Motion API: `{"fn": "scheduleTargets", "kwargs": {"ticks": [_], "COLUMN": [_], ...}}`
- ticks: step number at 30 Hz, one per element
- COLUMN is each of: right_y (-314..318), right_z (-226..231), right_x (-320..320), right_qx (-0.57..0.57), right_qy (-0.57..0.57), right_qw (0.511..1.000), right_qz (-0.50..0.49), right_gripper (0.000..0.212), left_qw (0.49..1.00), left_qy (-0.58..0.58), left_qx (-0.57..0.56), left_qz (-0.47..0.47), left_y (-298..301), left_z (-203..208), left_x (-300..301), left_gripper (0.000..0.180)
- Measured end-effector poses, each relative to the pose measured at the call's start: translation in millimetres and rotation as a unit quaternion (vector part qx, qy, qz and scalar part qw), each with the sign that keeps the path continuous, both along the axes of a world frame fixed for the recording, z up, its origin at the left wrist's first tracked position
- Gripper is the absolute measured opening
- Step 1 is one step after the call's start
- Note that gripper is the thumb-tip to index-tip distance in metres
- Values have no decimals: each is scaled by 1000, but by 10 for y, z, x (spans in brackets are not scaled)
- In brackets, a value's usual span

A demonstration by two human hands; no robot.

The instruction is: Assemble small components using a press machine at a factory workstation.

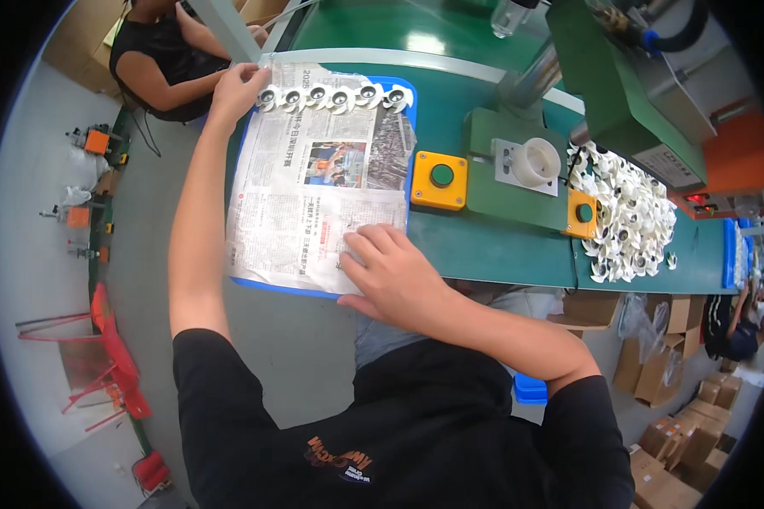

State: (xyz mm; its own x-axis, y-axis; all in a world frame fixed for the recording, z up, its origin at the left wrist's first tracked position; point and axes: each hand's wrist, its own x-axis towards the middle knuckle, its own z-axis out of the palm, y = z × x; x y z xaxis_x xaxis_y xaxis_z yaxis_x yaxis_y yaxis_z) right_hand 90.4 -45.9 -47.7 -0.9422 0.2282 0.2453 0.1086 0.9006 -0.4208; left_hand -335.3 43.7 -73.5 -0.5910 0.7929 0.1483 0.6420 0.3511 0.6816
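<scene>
A sheet of newspaper (272, 182) lies over a blue tray (301, 291), whose rim shows around it. Along its far side runs a row of several white bladed wheels, like small fan impellers (340, 102), with dark centres. My left hand (236, 93) is at the far left corner of the tray, beside the leftmost impeller (267, 98). Its thumb and fingers are closed together; whether they pinch the paper or the impeller is hidden. My right hand (395, 276) lies open, palm down, on the near right part of the newspaper, holding nothing.
Right of the tray stands a green press (518, 182) with a white round fixture (536, 161) and yellow button boxes (439, 181). A heap of loose impellers (628, 220) lies beyond it on the green table. Another person (157, 64) sits at the far left; cardboard boxes (679, 441) stand lower right.
</scene>
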Motion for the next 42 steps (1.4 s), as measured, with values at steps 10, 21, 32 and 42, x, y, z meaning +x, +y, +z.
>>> {"fn": "scheduleTargets", "kwargs": {"ticks": [10, 21, 32, 42], "right_y": [-239, -240, -194, -198], "right_z": [-241, -257, -283, -252], "right_x": [297, 355, 344, 387], "right_qx": [51, 50, 41, 33], "right_qy": [61, 69, 79, 85], "right_qw": [997, 996, 996, 996], "right_qz": [-18, -26, -22, -21], "right_gripper": [44, 47, 47, 47], "left_qw": [930, 954, 932, 878], "left_qy": [291, 150, 144, 277], "left_qx": [-46, -96, -108, -94], "left_qz": [-219, -243, -316, -378], "left_y": [343, 595, 397, 335], "left_z": [319, 390, 503, 511], "left_x": [724, 875, 956, 1058], "left_gripper": [35, 15, 68, 65]}}
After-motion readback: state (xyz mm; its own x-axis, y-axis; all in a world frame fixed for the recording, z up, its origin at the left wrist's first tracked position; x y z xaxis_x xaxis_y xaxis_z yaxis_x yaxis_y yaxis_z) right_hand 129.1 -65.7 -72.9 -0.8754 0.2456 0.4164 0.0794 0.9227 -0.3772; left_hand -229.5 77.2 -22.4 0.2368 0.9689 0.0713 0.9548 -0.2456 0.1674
